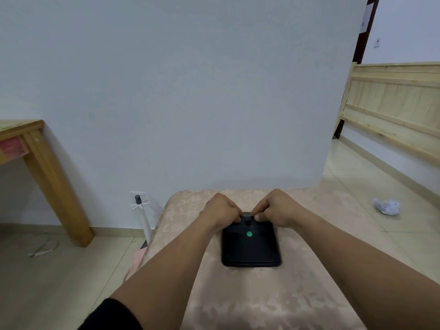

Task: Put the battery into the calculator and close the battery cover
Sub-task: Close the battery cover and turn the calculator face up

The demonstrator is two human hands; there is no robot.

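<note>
A black calculator (pixel 251 248) lies face down on a beige patterned surface (pixel 238 301), with a small green round sticker on its back. My left hand (pixel 220 210) and my right hand (pixel 276 208) are both curled over its far edge. The fingertips and thumbs of both hands press on the battery cover area (pixel 248 219) there. The battery itself is not visible; the fingers hide most of the compartment.
A wooden table (pixel 40 167) stands at the left against the white wall. A white stand (pixel 144 217) rises beside a wall socket. A wooden bed frame (pixel 390 108) is at the right, with crumpled white paper (pixel 387 206) on the tiled floor.
</note>
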